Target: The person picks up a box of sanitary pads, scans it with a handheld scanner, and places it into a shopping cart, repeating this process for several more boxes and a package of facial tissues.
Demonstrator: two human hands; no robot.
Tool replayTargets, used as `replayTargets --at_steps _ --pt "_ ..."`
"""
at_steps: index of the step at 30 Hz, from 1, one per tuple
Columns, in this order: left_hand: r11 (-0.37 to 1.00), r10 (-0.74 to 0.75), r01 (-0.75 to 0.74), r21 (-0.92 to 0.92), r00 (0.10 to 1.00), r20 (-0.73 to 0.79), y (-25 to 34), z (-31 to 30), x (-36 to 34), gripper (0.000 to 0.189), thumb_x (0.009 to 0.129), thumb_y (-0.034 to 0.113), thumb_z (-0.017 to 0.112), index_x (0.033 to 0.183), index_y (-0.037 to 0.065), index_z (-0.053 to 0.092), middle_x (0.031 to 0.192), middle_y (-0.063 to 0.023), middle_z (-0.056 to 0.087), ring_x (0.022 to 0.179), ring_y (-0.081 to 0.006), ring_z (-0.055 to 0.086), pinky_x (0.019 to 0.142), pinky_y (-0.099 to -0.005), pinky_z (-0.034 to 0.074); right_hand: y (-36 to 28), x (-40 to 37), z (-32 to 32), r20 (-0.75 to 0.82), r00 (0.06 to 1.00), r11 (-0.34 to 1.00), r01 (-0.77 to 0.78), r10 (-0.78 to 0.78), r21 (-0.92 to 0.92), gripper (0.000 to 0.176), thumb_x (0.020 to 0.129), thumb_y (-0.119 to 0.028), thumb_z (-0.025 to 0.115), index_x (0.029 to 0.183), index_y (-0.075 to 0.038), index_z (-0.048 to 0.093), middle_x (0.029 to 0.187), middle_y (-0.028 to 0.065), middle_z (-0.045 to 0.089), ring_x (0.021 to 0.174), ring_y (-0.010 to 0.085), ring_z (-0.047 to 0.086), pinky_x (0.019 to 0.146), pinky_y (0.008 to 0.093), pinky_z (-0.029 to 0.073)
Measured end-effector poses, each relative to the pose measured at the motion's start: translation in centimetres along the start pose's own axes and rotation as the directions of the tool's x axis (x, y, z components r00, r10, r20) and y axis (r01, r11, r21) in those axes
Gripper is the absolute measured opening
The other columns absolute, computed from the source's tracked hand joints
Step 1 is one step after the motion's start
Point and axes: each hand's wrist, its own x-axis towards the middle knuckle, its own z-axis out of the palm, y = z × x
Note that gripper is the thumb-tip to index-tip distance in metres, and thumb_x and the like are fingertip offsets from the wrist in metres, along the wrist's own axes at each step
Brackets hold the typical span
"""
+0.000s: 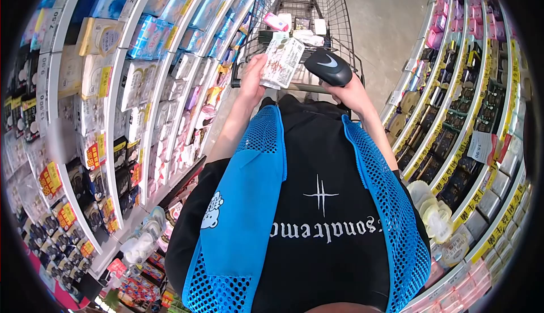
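Left hand (253, 79): grip clamped on pale printed packet (283, 63). Right hand (348, 93): grip closed round black handheld device (328, 68), probably a scanner. Wire cart (338, 8) just beyond.

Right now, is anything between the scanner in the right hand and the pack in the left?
Nothing visible is. The left hand holds the pack, the right hand the scanner; only an open gap shows between them.

Cart (335, 24): black wire grid
Packet (283, 63), cart's near end: whitish, reddish-brown print
Handheld device (328, 68), cart's near end: black, pale curved mark
Vest (241, 211), nearer than cart: bright blue, dark mesh dots
Shirt (317, 267): black, white lettering
Shelf strips (469, 208), right of cart: yellow, black characters
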Motion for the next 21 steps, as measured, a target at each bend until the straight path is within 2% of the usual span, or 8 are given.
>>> replayTargets --at_steps 3,6,8,12,15,16,18,21 --pt "0.998 0.036 -0.036 0.046 0.999 0.000 0.4 1.6 0.3 0.027 0.104 0.019 0.054 0.129 0.006 0.052 0.112 -0.0078 0.067 0.101 -0.0138 0.067 0.087 -0.0307 0.055 0.1 -0.2 -0.4 -0.043 0.999 0.998 -0.034 0.031 -0.054 0.015 0.084 -0.013 0.075 0.091 -0.003 0.067 0.059 -0.0006 0.059 0.049 0.0079 0.054 0.048 0.0286 0.042" --pt "0.982 0.078 -0.082 0.170 0.997 0.030 -0.1 1.5 1.4 0.032 0.104 0.016 0.053 0.134 0.004 0.048 0.113 -0.0103 0.067 0.102 -0.0146 0.066 0.087 -0.0301 0.053 1.7 0.2 -0.9 -0.111 0.993 0.998 0.024 -0.031 -0.064 0.016 0.084 -0.015 0.075 0.090 -0.003 0.066 0.060 0.0000 0.060 0.050 0.0082 0.054 0.049 0.0284 0.043" --pt "0.959 0.078 -0.093 0.267 0.995 0.067 -0.4 1.1 2.6 0.040 0.103 0.015 0.055 0.139 0.003 0.041 0.111 -0.0117 0.066 0.101 -0.0143 0.064 0.087 -0.0295 0.051 2.2 0.4 -1.4 -0.156 0.986 0.998 -0.064 0.059 -0.026 0.016 0.085 -0.015 0.075 0.089 -0.002 0.066 0.061 0.0010 0.061 0.050 0.0085 0.054 0.049 0.0281 0.043" --pt "0.860 0.045 -0.003 0.511 0.997 -0.070 1.1 2.8 4.2 0.054 0.101 0.017 0.060 0.145 0.003 0.032 0.110 -0.0143 0.065 0.100 -0.0160 0.064 0.085 -0.0299 0.051 3.9 1.0 -2.5 -0.216 0.966 0.989 -0.133 0.144 0.068 0.016 0.087 -0.014 0.072 0.086 0.000 0.066 0.063 0.0034 0.063 0.050 0.0102 0.057 0.047 0.0275 0.044" --pt "0.885 0.118 -0.046 0.463 0.985 -0.127 0.8 1.5 9.0 0.060 0.097 0.021 0.067 0.144 0.002 0.035 0.114 -0.0159 0.065 0.103 -0.0208 0.064 0.086 -0.0341 0.052 7.3 1.8 -2.8 -0.235 0.951 0.979 -0.189 0.201 0.073 0.016 0.088 -0.013 0.068 0.084 0.002 0.068 0.065 0.0059 0.066 0.050 0.0122 0.061 0.046 0.0280 0.048" --pt "0.794 0.242 -0.111 0.598 0.960 -0.144 -0.7 -1.3 13.7 0.058 0.094 0.021 0.070 0.141 0.001 0.040 0.116 -0.0175 0.065 0.104 -0.0248 0.065 0.089 -0.0364 0.051 7.8 1.7 -2.6 -0.255 0.939 0.973 -0.219 0.229 0.066 0.016 0.088 -0.013 0.068 0.084 0.002 0.069 0.066 0.0066 0.067 0.050 0.0127 0.062 0.046 0.0280 0.049" --pt "0.467 0.477 -0.126 0.875 0.869 -0.129 0.0 -1.0 16.2 0.055 0.087 0.020 0.076 0.131 0.000 0.051 0.125 -0.0241 0.062 0.113 -0.0362 0.063 0.099 -0.0413 0.048 9.4 1.9 -2.6 -0.288 0.913 0.957 -0.285 0.290 0.061 0.017 0.088 -0.013 0.066 0.086 0.003 0.071 0.069 0.0084 0.070 0.052 0.0142 0.066 0.048 0.0278 0.052" --pt "0.074 0.697 -0.170 0.983 0.714 0.071 -0.5 -1.0 19.9 0.056 0.085 0.018 0.074 0.132 0.000 0.050 0.112 -0.0270 0.065 0.112 -0.0412 0.062 0.091 -0.0437 0.051 11.8 2.1 -2.4 -0.282 0.902 0.944 -0.301 0.327 0.133 0.016 0.088 -0.010 0.063 0.085 0.004 0.069 0.069 0.0098 0.069 0.051 0.0152 0.065 0.047 0.0278 0.051"
